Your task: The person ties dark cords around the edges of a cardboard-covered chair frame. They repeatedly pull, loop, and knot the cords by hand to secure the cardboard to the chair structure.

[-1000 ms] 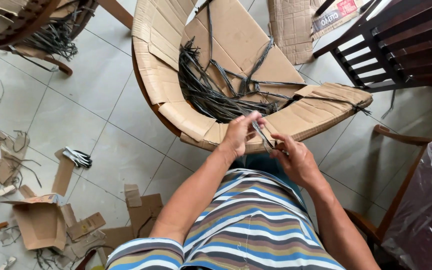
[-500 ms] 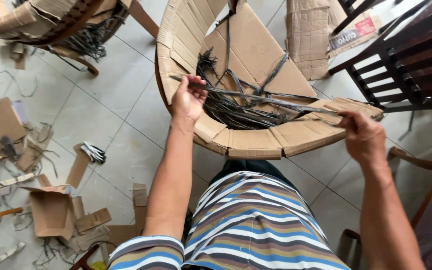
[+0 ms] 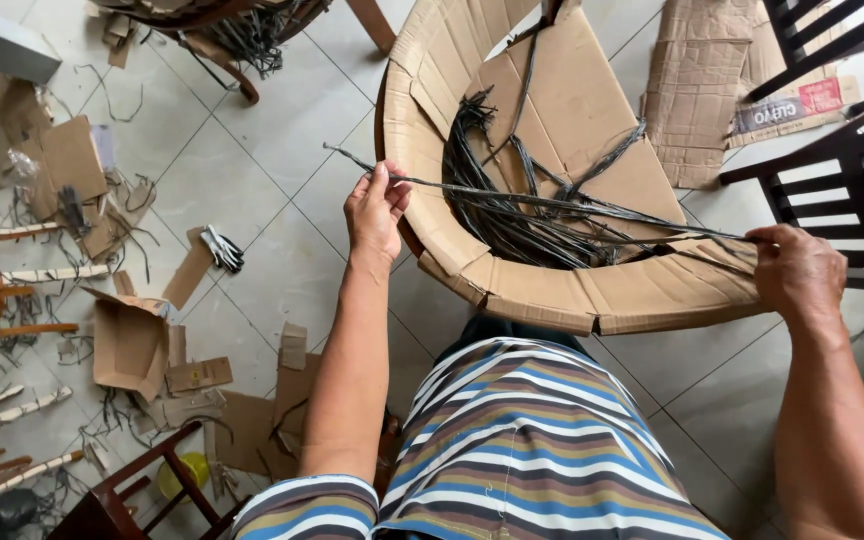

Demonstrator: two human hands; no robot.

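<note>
**A:** Seated worker, seen from above: what do the hands hold?

**B:** The left hand (image 3: 376,212) is pinched shut on one end of a dark strand (image 3: 572,205), thumb and fingers closed around it above the left rim of the cardboard-lined chair frame (image 3: 552,300). The right hand (image 3: 797,268) is clenched on the other end, over the frame's right edge.

**A:** And a moment ago?

**B:** A second earlier both hands met close together at the near rim, just above the striped shirt (image 3: 532,450). Half a second ago they were parting. Now they are well apart, and the strand runs taut and nearly level across the open frame, its free tip poking out past the left hand.

**A:** What does that amount to?

**B:** As a judgement only: one strand has been drawn out of the bundle and pulled straight to its full reach, separated from the rest.

**A:** Where is the rest?

**B:** The bundle of dark strands (image 3: 512,215) lies inside the frame, against its cardboard lining, beneath the stretched one.

**A:** Around the worker?

**B:** Cardboard scraps (image 3: 132,340) litter the tiled floor (image 3: 272,180) at left; a dark wooden chair (image 3: 842,110) stands at right.
</note>
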